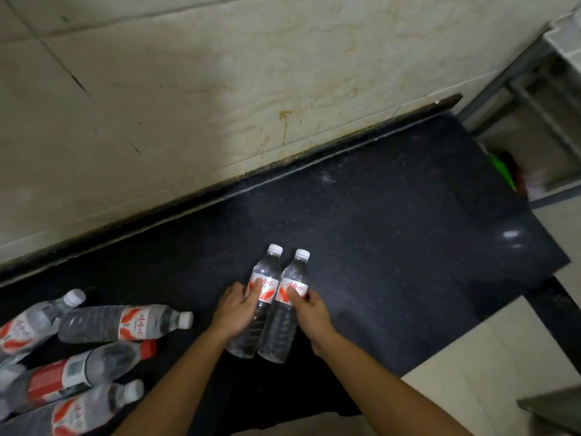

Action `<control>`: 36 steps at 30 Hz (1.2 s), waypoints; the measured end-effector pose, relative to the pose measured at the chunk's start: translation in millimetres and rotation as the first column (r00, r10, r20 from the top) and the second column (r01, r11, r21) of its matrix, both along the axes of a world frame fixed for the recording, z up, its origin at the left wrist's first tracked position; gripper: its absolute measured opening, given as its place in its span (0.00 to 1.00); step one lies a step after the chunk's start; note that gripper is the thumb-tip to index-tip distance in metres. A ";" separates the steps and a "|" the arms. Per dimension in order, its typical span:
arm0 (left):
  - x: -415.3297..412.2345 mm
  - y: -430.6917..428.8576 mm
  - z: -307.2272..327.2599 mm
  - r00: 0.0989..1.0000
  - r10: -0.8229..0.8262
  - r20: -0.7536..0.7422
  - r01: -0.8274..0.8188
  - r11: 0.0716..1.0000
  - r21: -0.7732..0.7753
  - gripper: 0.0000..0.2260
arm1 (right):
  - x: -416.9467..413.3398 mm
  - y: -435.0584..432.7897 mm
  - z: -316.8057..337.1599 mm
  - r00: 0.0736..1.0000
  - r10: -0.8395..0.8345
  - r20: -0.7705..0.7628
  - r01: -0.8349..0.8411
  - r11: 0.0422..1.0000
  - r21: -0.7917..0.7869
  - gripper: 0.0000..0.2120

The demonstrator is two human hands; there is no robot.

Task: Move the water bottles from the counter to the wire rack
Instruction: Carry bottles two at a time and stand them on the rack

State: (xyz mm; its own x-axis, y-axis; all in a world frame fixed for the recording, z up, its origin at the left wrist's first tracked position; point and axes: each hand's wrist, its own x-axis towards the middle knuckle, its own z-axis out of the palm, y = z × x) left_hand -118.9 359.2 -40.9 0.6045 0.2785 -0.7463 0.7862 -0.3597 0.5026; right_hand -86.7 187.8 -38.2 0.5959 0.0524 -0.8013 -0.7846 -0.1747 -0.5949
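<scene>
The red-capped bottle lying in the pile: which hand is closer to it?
Left. The left hand, gripping one upright bottle, is nearer the red-capped bottle. The right hand holds the other upright bottle, farther off.

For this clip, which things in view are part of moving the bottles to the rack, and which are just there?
Part of the job:
- left hand gripping the left bottle
- right hand gripping the right bottle
- pile of lying bottles on the dark counter
- grey rack frame, far right

Just there:
- green object past the counter's end
- tiled wall
</scene>
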 end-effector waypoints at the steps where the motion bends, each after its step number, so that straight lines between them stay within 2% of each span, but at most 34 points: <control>1: -0.8 -8.5 0.1 1.000 0.003 -0.002 -0.003 1.000 -0.007 0.34 | -1.5 -6.5 2.5 0.999 -0.042 -0.027 0.042 0.999 -0.008 0.17; 3: 1.7 -24.3 -0.5 0.999 0.032 -0.012 -0.032 0.999 -0.005 0.38 | -2.8 -15.4 5.4 0.995 -0.084 -0.059 0.083 0.996 -0.015 0.13; 6: 9.4 -41.2 1.5 0.997 0.069 -0.047 -0.064 0.994 0.090 0.47 | -4.6 -14.8 3.2 1.000 -0.014 0.006 0.015 0.996 -0.089 0.17; 8: 12.2 -45.4 1.0 0.996 0.069 -0.054 -0.061 0.987 0.146 0.47 | -5.0 -13.9 3.8 0.999 0.011 0.036 -0.008 0.996 -0.085 0.19; 12: 9.5 -49.0 -4.5 0.983 0.180 -0.038 -0.178 0.983 0.056 0.50 | -9.6 -26.5 7.9 0.996 -0.090 0.004 0.090 0.996 0.023 0.16; 16: 17.4 -74.0 13.1 0.983 0.178 0.036 -0.176 0.983 -0.054 0.42 | -14.7 -50.8 12.4 0.981 -0.191 0.033 0.188 0.979 0.073 0.23; 19: 35.4 -107.4 46.6 0.977 0.186 0.107 -0.163 0.967 -0.197 0.30 | -2.4 -84.1 33.2 0.957 -0.280 0.079 0.267 0.952 0.147 0.20; 23: 76.4 -164.3 98.1 0.963 0.149 0.226 -0.054 0.924 -0.379 0.31 | 30.1 -137.0 74.0 0.884 -0.437 0.167 0.388 0.885 0.257 0.23; 25: 99.8 -198.5 124.9 0.944 0.132 0.302 -0.004 0.921 -0.389 0.28 | 49.0 -165.3 97.8 0.840 -0.494 0.225 0.427 0.857 0.288 0.24; 28: 128.3 -254.5 162.1 0.911 0.070 0.406 0.086 0.931 -0.354 0.36 | 75.1 -218.0 132.3 0.777 -0.533 0.336 0.440 0.841 0.316 0.28; 30: 139.9 -295.4 184.2 0.873 0.023 0.488 0.149 0.939 -0.311 0.38 | 89.6 -260.1 155.5 0.747 -0.531 0.401 0.436 0.846 0.308 0.30; 33: 149.6 -370.1 217.9 0.811 0.067 0.582 0.170 0.923 -0.344 0.34 | 112.0 -331.9 186.7 0.694 -0.523 0.495 0.405 0.852 0.333 0.28; 36: 163.0 -452.8 247.1 0.718 0.132 0.684 0.166 0.921 -0.353 0.28 | 135.2 -409.5 214.6 0.672 -0.513 0.534 0.356 0.856 0.375 0.31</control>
